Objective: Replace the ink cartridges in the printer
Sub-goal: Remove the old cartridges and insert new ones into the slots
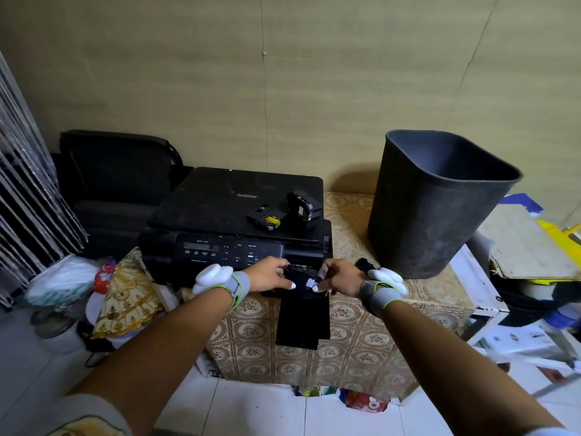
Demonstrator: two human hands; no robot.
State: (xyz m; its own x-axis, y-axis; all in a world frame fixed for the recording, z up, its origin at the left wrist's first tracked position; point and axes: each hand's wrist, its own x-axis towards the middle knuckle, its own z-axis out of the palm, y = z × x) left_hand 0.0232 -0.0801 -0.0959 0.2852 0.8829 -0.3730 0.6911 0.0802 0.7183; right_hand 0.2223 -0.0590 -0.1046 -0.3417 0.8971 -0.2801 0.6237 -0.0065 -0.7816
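Observation:
A black printer (220, 212) sits on a low table with a patterned cover. On its lid lie two ink cartridges: one flat with a yellow label (265, 218), one standing black (302, 206). In front of the printer's lower right corner, my left hand (270, 275) and my right hand (338, 276) both grip a black ink cartridge (303, 278) with a small blue-white label. The cartridge bay behind it shows coloured tabs, mostly hidden by my hands. A black paper tray (303, 322) sticks out below.
A dark grey waste bin (430, 209) stands on the table (355, 335) at the right of the printer. A black chair (116, 171) is behind on the left. Bags and a patterned cloth (125, 294) crowd the left; boards and clutter fill the right.

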